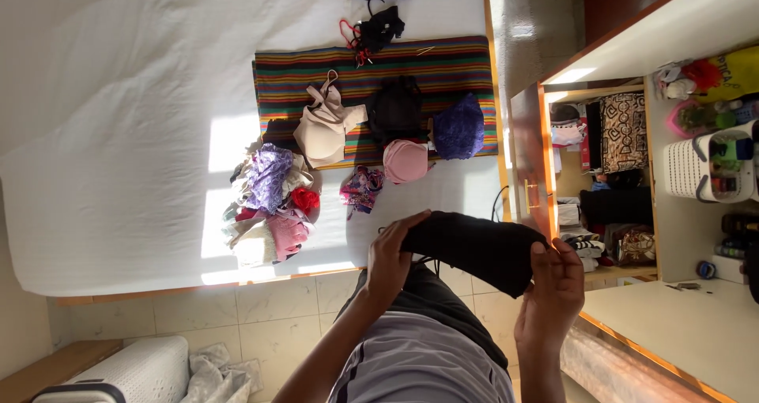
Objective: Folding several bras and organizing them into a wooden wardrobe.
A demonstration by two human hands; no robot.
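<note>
Both my hands hold a black garment point(474, 249) in front of my body, above the bed's edge. My left hand point(391, 261) grips its left end, and my right hand point(553, 292) grips its right end. Beyond them, on a striped cloth point(443, 59) spread over the white bed point(118, 95), lie a beige bra point(324, 130), a black piece point(395, 107), a dark blue piece point(460, 126) and a pink piece point(405, 162). A small multicoloured piece point(362, 188) lies just off the cloth. A mixed pile of small garments point(269, 205) sits to the left.
Two more black garments point(378, 28) lie at the far end of the cloth. An open wardrobe point(601, 158) with stacked clothes stands at the right, beside a white basket point(696, 166) of bottles. A white hamper point(126, 375) and crumpled fabric point(213, 375) rest on the tiled floor.
</note>
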